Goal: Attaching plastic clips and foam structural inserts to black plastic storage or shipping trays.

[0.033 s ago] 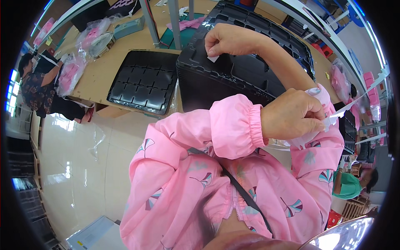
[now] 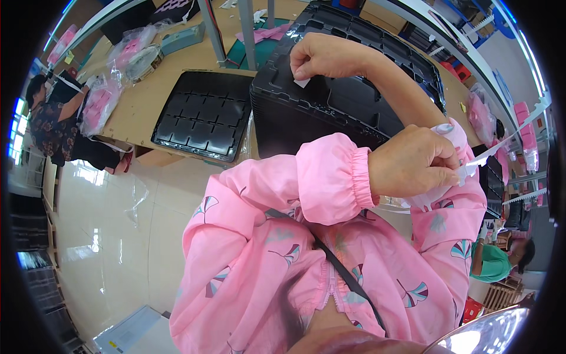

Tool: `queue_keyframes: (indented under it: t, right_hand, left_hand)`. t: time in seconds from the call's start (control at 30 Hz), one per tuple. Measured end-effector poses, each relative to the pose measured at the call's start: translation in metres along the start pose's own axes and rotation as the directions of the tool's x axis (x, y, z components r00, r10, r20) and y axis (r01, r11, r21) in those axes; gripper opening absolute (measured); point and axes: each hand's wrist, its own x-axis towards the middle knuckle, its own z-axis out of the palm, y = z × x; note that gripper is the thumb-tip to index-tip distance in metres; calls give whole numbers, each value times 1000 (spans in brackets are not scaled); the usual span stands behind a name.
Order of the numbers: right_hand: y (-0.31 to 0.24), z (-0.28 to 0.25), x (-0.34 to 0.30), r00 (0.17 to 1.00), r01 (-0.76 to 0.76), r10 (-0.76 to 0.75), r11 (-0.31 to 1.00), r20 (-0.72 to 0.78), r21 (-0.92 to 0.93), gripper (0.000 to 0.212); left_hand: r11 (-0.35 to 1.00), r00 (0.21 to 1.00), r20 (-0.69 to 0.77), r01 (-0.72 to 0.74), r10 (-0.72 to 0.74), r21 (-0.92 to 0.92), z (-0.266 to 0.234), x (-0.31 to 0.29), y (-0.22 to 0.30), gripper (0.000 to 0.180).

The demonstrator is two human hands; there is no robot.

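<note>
Where the right grip point(image 2: 321, 56) pinches, a white slip point(image 2: 302, 83) protrudes below.

From view centre, 10 o'clock: open passage over the low black tray point(image 2: 202, 113) and along bare table point(image 2: 139, 116) beside it; bagged pink goods point(image 2: 100, 109) limit it farther out. 11: 2 metal posts point(image 2: 246, 35) obstruct. 1: tall black tray stack point(image 2: 286, 115) blocks, right hand point(image 2: 321, 57) over it. 3: left hand point(image 2: 414, 163) overlaps right sleeve point(image 2: 463, 203), route obstructed. 8: open air above floor point(image 2: 147, 251).

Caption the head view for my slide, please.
Arms crossed, right hand holds a white slip at the black trays; left hand pinches a white strip.
</note>
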Motion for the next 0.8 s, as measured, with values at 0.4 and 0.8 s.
queue_keyframes:
  t: [0.4,0.8]
  right_hand:
    - [19,26,-1,850,38,-189,953,-491,-301,30]
    - [81,-7,-225,274,-71,351,936,-895,345,23]
  left_hand:
    - [999,996,89,-33,32,11,-1,-6,4,10]
    - [980,995,-79,78,-65,181,-20,48,0,16]
